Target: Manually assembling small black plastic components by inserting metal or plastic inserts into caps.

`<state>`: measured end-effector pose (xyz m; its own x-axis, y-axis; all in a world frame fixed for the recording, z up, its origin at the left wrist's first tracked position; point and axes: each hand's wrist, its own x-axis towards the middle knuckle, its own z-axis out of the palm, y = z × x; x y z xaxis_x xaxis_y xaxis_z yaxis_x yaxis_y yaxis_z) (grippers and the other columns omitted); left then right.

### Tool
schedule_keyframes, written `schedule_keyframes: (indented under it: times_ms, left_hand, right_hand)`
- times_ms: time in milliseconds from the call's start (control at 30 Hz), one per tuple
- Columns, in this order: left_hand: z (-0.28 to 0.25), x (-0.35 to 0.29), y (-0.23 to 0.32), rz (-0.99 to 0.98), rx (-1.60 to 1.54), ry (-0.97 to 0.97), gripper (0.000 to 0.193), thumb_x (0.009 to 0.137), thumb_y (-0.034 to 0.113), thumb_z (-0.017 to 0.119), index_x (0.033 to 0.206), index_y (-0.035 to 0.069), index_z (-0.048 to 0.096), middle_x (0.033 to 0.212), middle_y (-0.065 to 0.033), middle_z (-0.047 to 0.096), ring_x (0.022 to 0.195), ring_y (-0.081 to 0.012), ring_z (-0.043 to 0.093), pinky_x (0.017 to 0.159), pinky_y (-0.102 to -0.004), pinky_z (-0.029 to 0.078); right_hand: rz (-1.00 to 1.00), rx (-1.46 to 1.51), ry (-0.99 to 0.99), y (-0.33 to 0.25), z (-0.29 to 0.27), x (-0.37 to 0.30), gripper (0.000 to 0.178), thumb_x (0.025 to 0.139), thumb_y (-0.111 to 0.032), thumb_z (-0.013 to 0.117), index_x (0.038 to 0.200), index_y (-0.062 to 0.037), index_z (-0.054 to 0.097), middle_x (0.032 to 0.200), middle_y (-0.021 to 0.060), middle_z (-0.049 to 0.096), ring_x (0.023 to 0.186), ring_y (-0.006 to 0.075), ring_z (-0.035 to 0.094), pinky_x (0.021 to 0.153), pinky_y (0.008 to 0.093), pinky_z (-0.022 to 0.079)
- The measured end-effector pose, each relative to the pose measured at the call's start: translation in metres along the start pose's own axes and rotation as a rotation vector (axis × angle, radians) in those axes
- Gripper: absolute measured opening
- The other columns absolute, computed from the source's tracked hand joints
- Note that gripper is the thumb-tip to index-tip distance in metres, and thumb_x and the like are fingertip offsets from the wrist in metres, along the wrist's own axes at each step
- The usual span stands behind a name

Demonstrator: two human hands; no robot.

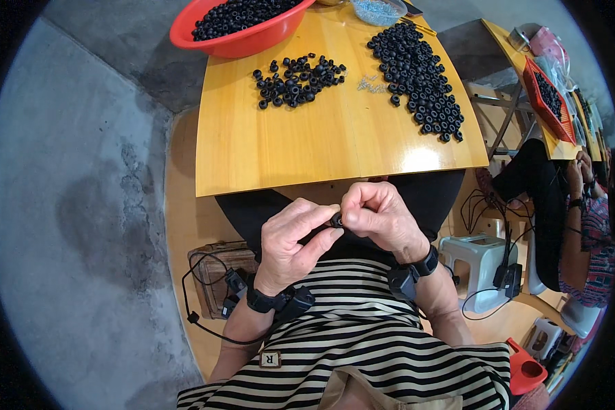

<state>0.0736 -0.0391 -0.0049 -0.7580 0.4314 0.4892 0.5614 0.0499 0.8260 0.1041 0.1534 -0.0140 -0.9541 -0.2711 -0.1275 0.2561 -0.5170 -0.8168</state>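
Note:
My left hand pinches a small round black part between thumb and fingertips, just off the near edge of the table and above my lap. My right hand is closed too, its thumb and forefinger pressed together right against that part. Whatever those right fingertips hold is hidden. On the wooden table lies a loose group of similar black parts. To its right spreads a larger pile of black ring-shaped parts, with tiny clear pieces beside it.
A red bowl of black parts stands at the far left of the table, a clear tub of small bluish pieces at the back. At right, another person's hands are near a second table with a red basket. Cables hang by a stool.

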Motion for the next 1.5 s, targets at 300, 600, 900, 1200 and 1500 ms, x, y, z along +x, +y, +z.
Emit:
schedule_keyframes:
  times_ms: [300, 600, 900, 1200, 1500]
  left_hand:
    - [-0.002, 0.001, 0.002, -0.018, 0.024, -0.027, 0.031, 0.075, -0.002, 0.077, 0.105, -0.003, 0.071, 0.082, -0.0104, 0.067, 0.071, -0.0187, 0.063, 0.063, -0.0286, 0.05]
    - [0.005, 0.004, 0.001, 0.021, 0.159, -0.023, 0.031, 0.076, 0.0, 0.078, 0.106, 0.0, 0.071, 0.081, -0.0097, 0.068, 0.069, -0.0194, 0.063, 0.063, -0.0287, 0.05]
    - [0.004, 0.004, -0.003, -0.061, 0.039, 0.036, 0.032, 0.077, -0.004, 0.077, 0.108, -0.001, 0.071, 0.082, -0.008, 0.066, 0.071, -0.0155, 0.062, 0.065, -0.0255, 0.049]
    - [0.003, -0.001, -0.006, -0.121, -0.079, 0.029, 0.03, 0.078, -0.004, 0.076, 0.108, -0.001, 0.071, 0.085, -0.0071, 0.066, 0.074, -0.0135, 0.061, 0.066, -0.0239, 0.048]
    - [0.003, -0.001, -0.004, -0.133, -0.086, 0.015, 0.031, 0.077, -0.004, 0.077, 0.108, -0.002, 0.071, 0.085, -0.0075, 0.066, 0.074, -0.0136, 0.06, 0.066, -0.0236, 0.048]
  right_hand:
    - [0.028, -0.093, 0.003, -0.001, 0.002, -0.003, 0.02, 0.092, -0.023, 0.072, 0.088, -0.0039, 0.067, 0.071, -0.0062, 0.057, 0.056, 0.0005, 0.038, 0.048, 0.019, 0.025]
    - [0.047, -0.198, 0.1, -0.007, 0.011, -0.003, 0.019, 0.093, -0.021, 0.07, 0.082, -0.0057, 0.065, 0.07, -0.0071, 0.057, 0.063, 0.0015, 0.043, 0.055, 0.0206, 0.032]
    - [0.09, 0.312, 0.116, 0.015, -0.006, 0.005, 0.021, 0.1, -0.022, 0.055, 0.103, -0.0031, 0.063, 0.093, 0.0029, 0.062, 0.077, 0.0104, 0.053, 0.068, 0.0271, 0.042]
    - [0.008, 0.44, 0.142, 0.017, -0.017, -0.002, 0.032, 0.096, 0.001, 0.048, 0.127, 0.0093, 0.052, 0.127, 0.0249, 0.058, 0.121, 0.0318, 0.057, 0.109, 0.0414, 0.045]
    - [-0.048, 0.237, 0.162, 0.015, -0.016, -0.009, 0.026, 0.102, -0.016, 0.054, 0.118, 0.0038, 0.061, 0.1, 0.0167, 0.071, 0.077, 0.0209, 0.071, 0.07, 0.0293, 0.06]
